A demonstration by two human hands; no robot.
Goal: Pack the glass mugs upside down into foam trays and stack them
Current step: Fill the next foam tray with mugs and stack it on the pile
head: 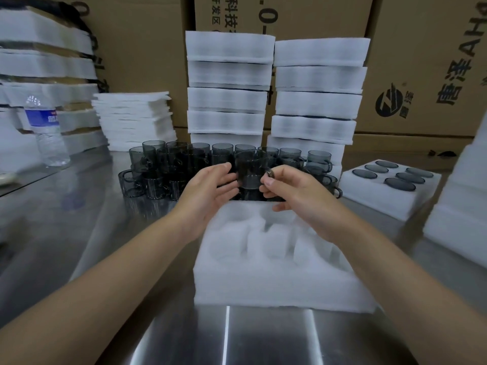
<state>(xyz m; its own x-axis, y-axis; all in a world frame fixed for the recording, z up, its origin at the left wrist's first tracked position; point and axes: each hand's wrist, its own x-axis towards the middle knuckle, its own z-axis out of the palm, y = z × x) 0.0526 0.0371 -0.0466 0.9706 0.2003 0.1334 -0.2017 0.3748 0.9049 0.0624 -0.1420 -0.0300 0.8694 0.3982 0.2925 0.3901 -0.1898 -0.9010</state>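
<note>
A smoky grey glass mug (250, 169) is held upright above the far edge of a white foam tray (276, 280) whose round pockets hold nothing. My right hand (292, 188) pinches the mug's handle between thumb and forefinger. The straight fingers of my left hand (210, 188) touch the mug's left side. Behind it several more grey mugs (168, 164) stand in stacked rows on the steel table.
A filled tray (390, 185) with upside-down mugs lies at the right. Two tall stacks of foam trays (271, 96) rise behind the mugs. Flat foam sheets (134, 119) and a water bottle (47, 133) stand at the left; cardboard boxes (421, 75) line the back.
</note>
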